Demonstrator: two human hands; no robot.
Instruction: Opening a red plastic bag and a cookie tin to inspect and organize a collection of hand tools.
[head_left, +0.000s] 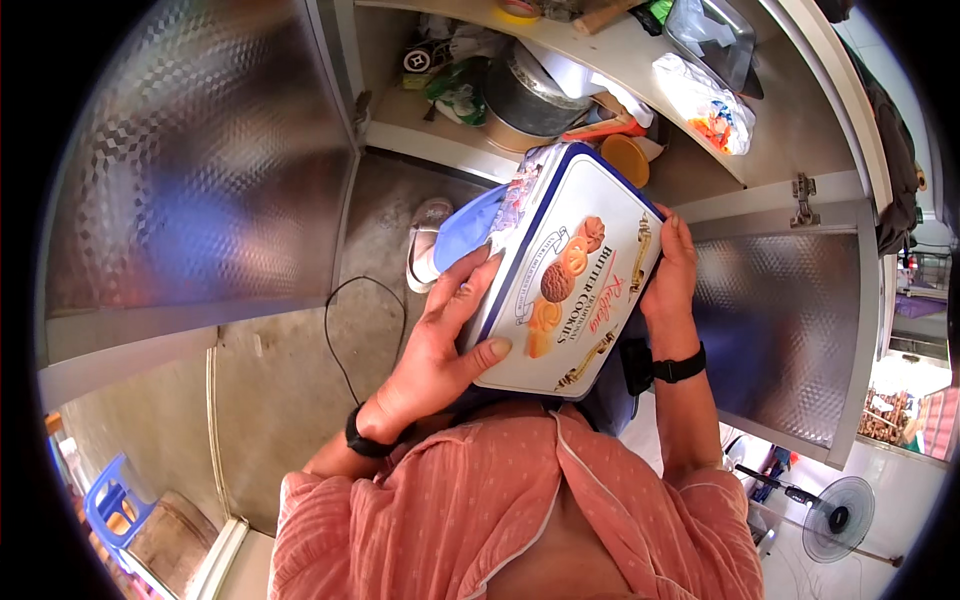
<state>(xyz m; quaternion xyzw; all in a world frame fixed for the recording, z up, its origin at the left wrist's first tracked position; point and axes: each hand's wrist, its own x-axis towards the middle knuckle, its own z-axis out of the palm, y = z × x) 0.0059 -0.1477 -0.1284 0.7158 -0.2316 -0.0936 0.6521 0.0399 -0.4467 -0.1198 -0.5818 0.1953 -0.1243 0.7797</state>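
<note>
A rectangular cookie tin (574, 281) with a white lid, a blue rim and pictures of butter cookies is held tilted in front of my chest. My left hand (450, 337) grips its left side, the thumb lying on the lid and the fingers along the side wall. The opposite edge is held by my right hand (670, 270), whose fingertips show at the rim; the rest of that grip is hidden behind the tin. A blue object (469, 229), perhaps plastic, shows just beyond the tin's left side, above a shoe (427, 247).
An open cabinet ahead holds a round metal pot (532, 90) on its lower shelf and a white plastic bag (705, 105) above. Textured doors (202, 165) stand open at both sides. A black cable (328, 322) lies on the floor; a fan (838, 519) stands lower right.
</note>
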